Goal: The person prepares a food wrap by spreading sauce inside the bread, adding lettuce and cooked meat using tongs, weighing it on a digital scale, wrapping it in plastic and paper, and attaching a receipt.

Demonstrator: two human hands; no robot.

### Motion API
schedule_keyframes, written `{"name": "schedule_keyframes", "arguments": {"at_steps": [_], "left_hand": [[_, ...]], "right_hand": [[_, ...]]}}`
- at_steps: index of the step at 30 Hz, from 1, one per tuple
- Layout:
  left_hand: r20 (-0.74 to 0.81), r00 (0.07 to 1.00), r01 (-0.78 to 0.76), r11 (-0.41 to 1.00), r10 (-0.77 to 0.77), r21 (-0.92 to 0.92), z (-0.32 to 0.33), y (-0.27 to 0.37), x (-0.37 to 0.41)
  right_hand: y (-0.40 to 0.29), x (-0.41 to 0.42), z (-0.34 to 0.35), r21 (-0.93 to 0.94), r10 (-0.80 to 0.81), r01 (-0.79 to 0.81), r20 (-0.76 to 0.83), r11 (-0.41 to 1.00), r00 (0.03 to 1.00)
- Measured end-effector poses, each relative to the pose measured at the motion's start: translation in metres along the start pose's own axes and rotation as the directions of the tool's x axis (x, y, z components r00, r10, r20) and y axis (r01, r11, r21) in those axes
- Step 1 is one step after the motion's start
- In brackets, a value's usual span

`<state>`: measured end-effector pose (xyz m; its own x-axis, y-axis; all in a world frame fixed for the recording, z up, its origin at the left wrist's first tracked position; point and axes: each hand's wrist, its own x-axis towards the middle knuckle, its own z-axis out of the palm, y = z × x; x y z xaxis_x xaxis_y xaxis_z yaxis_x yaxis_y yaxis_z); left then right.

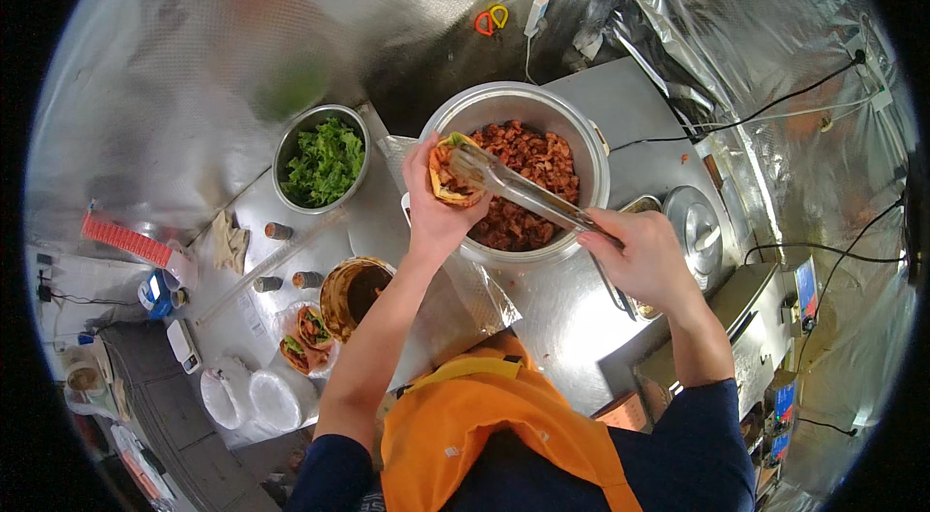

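Observation:
My left hand holds a filled wrap upright, its open end facing up, at the left rim of a large metal pot. Green leaf shows at the wrap's far edge. In my right hand is a pair of metal tongs, gripped by the handle. Its tips reach into the wrap's opening and partly cover the filling. Chopped, reddish-brown cooked meat lies in the pot beneath the tongs.
A steel bowl of lettuce stands at the left. Nearer me are a sauce-stained container, finished-looking wraps and plastic-lined tubs. To the right are a metal lid and a tray. A black cable runs along the foil-covered wall.

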<state>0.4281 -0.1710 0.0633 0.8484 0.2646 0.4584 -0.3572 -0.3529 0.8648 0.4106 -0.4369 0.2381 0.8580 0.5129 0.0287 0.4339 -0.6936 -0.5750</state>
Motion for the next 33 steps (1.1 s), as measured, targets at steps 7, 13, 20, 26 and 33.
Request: {"name": "schedule_keyframes", "arguments": {"at_steps": [7,13,20,26,33], "left_hand": [[-0.001,0.996,0.089,0.992,-0.09,-0.087,0.004,0.004,0.004],[-0.015,0.998,0.062,0.985,-0.065,-0.163,0.013,0.004,0.003],[0.025,0.998,0.063,0.993,-0.061,-0.102,0.013,-0.006,0.001],[-0.04,0.998,0.051,0.99,-0.056,-0.129,0.011,0.013,0.004],[0.057,0.996,0.077,0.991,-0.071,-0.112,0.018,0.009,0.001]], "right_hand": [[0.001,-0.008,-0.016,0.128,0.107,-0.109,0.02,0.986,0.994],[0.0,-0.018,-0.023,0.185,0.159,-0.162,0.031,0.969,0.987],[0.0,-0.024,-0.02,0.2,0.158,-0.147,-0.045,0.969,0.986],[-0.006,-0.03,-0.026,0.118,0.163,-0.154,-0.07,0.981,0.984],[-0.003,-0.018,-0.009,0.036,0.093,-0.089,-0.121,0.995,0.988]]}}
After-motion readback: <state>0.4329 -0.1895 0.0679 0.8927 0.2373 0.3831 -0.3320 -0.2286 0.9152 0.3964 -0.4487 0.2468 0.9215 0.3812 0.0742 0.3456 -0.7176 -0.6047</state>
